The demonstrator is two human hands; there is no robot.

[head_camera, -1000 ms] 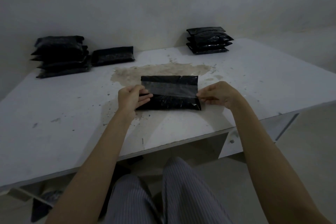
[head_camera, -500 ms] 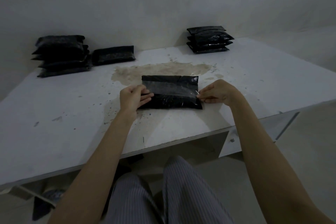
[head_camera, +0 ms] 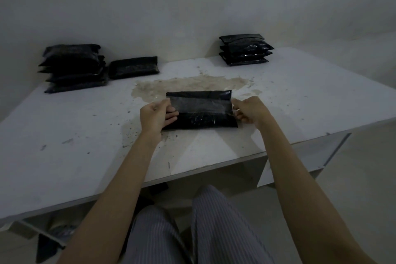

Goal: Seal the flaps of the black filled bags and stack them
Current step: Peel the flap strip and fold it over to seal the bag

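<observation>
Head view, bag: the black filled plastic bag lay near the front edge of the white stained counter.
Hands: left hand and right hand pinched its translucent flap at opposite ends.
Advice: the flap wanted even tension and a straight, wrinkle-free press-down.
Stack: four sealed black bags waited at the far right corner.

bare packing room: stained table

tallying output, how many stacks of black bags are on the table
2: a taller stack at the far left with a single bag beside it, and a shorter stack at the far right. The bag count per stack is unclear.
</observation>
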